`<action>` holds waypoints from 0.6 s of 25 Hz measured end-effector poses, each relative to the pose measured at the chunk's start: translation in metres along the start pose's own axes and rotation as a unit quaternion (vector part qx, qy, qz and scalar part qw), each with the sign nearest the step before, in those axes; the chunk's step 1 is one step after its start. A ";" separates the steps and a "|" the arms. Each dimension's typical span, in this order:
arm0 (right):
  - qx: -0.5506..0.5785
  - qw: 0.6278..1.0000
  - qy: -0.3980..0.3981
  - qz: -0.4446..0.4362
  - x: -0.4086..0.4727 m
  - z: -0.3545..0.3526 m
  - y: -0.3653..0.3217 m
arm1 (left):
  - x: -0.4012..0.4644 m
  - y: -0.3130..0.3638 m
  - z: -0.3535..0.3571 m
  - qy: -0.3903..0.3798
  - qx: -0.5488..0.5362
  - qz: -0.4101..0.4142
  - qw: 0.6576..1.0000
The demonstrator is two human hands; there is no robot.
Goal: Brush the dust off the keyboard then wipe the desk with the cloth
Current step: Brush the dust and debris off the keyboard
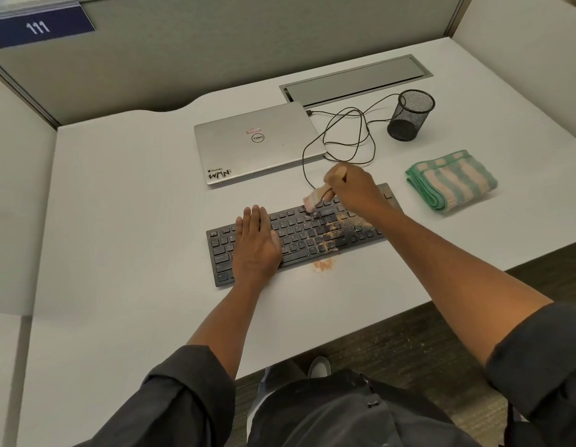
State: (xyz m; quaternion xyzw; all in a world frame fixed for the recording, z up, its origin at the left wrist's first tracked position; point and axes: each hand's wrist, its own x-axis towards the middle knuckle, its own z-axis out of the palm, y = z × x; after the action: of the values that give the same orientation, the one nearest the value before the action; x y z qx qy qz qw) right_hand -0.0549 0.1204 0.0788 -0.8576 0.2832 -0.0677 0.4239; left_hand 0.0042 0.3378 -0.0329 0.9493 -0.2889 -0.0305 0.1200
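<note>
On the desk [125, 195], keyboard [312, 233] lengthwise left-right, right end farther.

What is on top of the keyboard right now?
On the keyboard: tan dust right of centre, the left hand resting flat, and the brush held by the right hand. Keys under both hands are hidden.

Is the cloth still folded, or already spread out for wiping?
Folded. The striped cloth lies in a compact stack with layered edges on the desk, right of the keyboard, untouched by either hand.
</note>
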 end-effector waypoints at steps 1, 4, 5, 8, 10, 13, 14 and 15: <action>-0.022 1.000 -0.006 -0.001 -0.002 0.004 -0.001 | 0.000 0.001 -0.001 0.000 0.000 0.000 1.000; -0.126 0.992 -0.022 0.000 -0.002 0.012 -0.006 | 0.000 0.000 -0.001 0.002 -0.001 -0.003 1.000; -0.151 0.988 -0.038 0.002 -0.001 0.012 -0.007 | 0.000 0.000 0.000 0.003 -0.001 -0.003 1.000; -0.148 0.988 -0.045 -0.015 -0.004 0.010 -0.009 | 0.000 0.001 -0.001 0.002 -0.004 0.000 1.000; -0.131 0.991 -0.014 -0.035 -0.005 0.010 -0.009 | 0.001 0.001 0.000 0.007 -0.006 -0.002 1.000; -0.176 0.983 -0.032 -0.032 -0.008 0.013 -0.010 | -0.001 0.000 0.000 0.005 -0.009 -0.001 1.000; -0.195 0.979 -0.051 -0.022 -0.008 0.013 -0.011 | -0.001 0.001 0.000 0.007 -0.009 0.000 1.000; -0.203 0.977 -0.069 -0.010 -0.010 0.012 -0.012 | -0.001 0.001 -0.001 0.009 -0.010 0.000 1.000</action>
State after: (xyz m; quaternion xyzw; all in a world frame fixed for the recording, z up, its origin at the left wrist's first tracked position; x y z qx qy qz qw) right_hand -0.0536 0.1396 0.0813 -0.9311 0.2527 0.0465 0.2589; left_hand 0.0033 0.3377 -0.0317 0.9484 -0.2871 -0.0252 0.1321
